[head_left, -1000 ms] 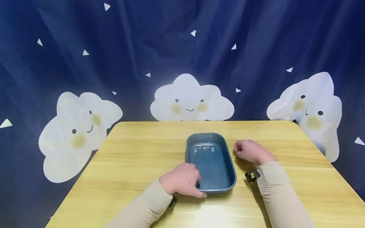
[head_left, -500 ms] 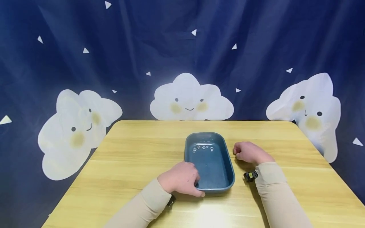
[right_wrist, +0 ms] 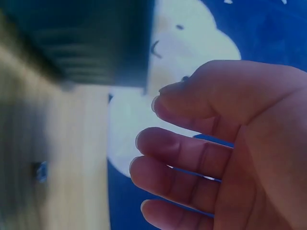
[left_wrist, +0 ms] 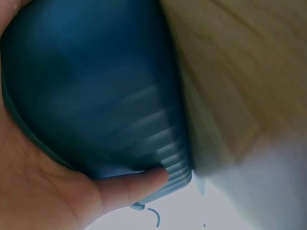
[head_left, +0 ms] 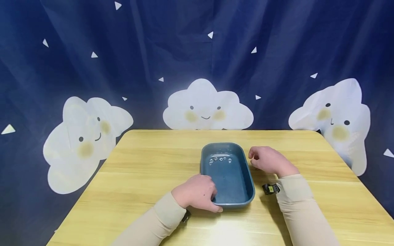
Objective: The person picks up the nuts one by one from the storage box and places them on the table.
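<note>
A dark blue-grey plastic bin (head_left: 231, 181) stands on the table. My left hand (head_left: 198, 193) grips its near left corner. In the left wrist view the thumb (left_wrist: 136, 189) lies along the outside wall. Several small shiny ring-like pieces (head_left: 221, 159) are on the bin's floor toward the far end. Just beyond the right rim is my right hand (head_left: 272, 160), its fingers loosely bent. The right wrist view shows thumb and index tips close together, the other fingers (right_wrist: 158, 172) half curled, and no object visible among them. A small shiny piece (right_wrist: 42, 171) lies on the table there.
The light wooden table (head_left: 147, 160) extends to both sides of the bin. Behind its far edge hangs a dark blue curtain (head_left: 184, 41) with white clouds and triangles. A small black camera (head_left: 271, 189) is strapped at the right wrist.
My right hand has shifted slightly left and away from me, toward the bin's right rim, and its index finger and thumb have spread. My left hand keeps its hold on the bin.
</note>
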Motion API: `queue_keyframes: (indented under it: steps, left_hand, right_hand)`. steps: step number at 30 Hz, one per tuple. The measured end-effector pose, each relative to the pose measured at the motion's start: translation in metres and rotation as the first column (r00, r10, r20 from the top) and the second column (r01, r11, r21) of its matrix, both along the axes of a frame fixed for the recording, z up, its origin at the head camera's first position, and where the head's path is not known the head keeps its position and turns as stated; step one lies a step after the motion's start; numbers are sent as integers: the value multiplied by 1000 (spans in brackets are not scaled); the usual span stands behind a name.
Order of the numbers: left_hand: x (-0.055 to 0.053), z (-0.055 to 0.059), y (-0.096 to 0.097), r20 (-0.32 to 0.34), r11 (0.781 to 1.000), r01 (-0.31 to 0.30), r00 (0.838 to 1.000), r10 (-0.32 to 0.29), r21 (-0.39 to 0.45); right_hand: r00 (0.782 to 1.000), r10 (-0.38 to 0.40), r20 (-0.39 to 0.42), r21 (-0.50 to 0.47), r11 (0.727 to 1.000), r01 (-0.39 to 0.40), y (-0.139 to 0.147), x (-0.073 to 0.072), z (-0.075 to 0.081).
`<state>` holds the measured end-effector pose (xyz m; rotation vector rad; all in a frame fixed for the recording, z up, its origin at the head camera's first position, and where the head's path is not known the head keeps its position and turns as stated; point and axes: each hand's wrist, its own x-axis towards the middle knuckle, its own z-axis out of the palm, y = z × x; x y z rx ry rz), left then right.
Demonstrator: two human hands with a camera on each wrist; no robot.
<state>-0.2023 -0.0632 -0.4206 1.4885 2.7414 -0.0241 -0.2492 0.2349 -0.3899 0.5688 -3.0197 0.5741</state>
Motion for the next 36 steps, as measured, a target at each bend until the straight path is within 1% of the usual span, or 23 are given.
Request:
queue_keyframes:
  steps: [2, 5, 9, 13, 16, 18, 21, 26, 29, 36]
  left_hand:
    - [1, 1, 0, 8, 1000, -5, 1000, 5, -7]
    - [1, 1, 1, 14, 1000, -6, 1000, 6, -11]
    - [0, 2, 0, -3, 1000, 5, 1000, -5, 1]
    - [-1, 2, -1, -16, 1000, 14, 1000, -14, 8]
    - [-1, 3, -1, -14, 1000, 12, 1000, -11, 8]
    - [-2, 3, -1, -11, 1000, 9, 1000, -9, 9]
    - [-2, 1, 0, -2, 1000, 12, 1000, -12, 8]
    - [-2, 1, 1, 17, 1000, 9, 1000, -9, 1]
    - [-1, 1, 1, 13, 1000, 4, 1000, -4, 1]
    - [0, 1, 0, -8, 1000, 1, 1000, -1, 11]
  right_hand:
    - [1000, 2, -21, -7, 1000, -2, -5, 3, 7]
    - [997, 16, -77, -10, 1000, -17, -12, 7, 16]
    - [991, 49, -128, -10, 999, -51, -25, 8, 28]
    - [990, 81, -117, 0, 997, -81, -42, 2, 39]
    - [992, 99, -80, 16, 995, -98, -56, -5, 41]
    - [993, 106, -47, 23, 994, -105, -65, -10, 40]
    - [994, 112, -7, 42, 993, -112, -76, -17, 33]
    - [989, 139, 50, 96, 985, -143, -97, -28, 18]
    - [987, 141, 75, 146, 978, -151, -107, -34, 9]
    - [986, 140, 86, 220, 963, -156, -117, -43, 0]
